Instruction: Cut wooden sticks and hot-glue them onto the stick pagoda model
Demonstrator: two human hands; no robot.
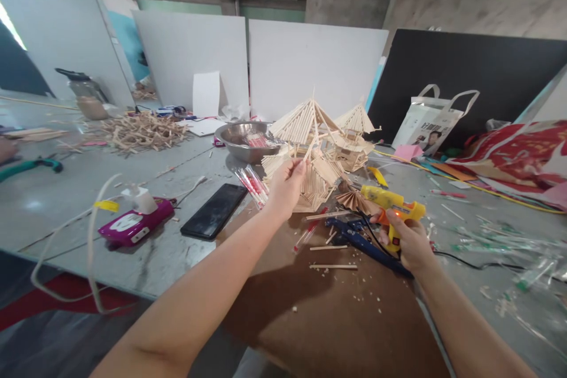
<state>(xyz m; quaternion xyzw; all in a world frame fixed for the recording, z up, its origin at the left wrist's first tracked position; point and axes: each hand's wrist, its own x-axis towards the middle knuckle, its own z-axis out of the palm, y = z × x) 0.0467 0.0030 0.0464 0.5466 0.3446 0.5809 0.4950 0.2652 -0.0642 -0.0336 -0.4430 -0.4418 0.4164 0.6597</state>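
Observation:
My left hand [286, 188] pinches a thin wooden stick [312, 147] in front of a model pavilion [292, 122] built of pale sticks, with a pointed roof. Whether the stick touches the model I cannot tell. My right hand [413, 243] is wrapped round a yellow hot glue gun [381, 195], its nozzle side toward the model and an orange light glowing on it. Below the gun lie blue-handled pliers [372, 246]. Loose sticks [333, 267] and small chips are scattered on the brown board [345, 325]. A second stick model [355, 120] stands behind the first.
To the left are a black phone [214, 210], a purple power strip [137, 221] with a white cable, and a metal bowl [239, 147]. A stick pile [144, 132] lies farther back. Clear plastic wrappers [527, 254] and the gun's black cord [478, 264] lie right.

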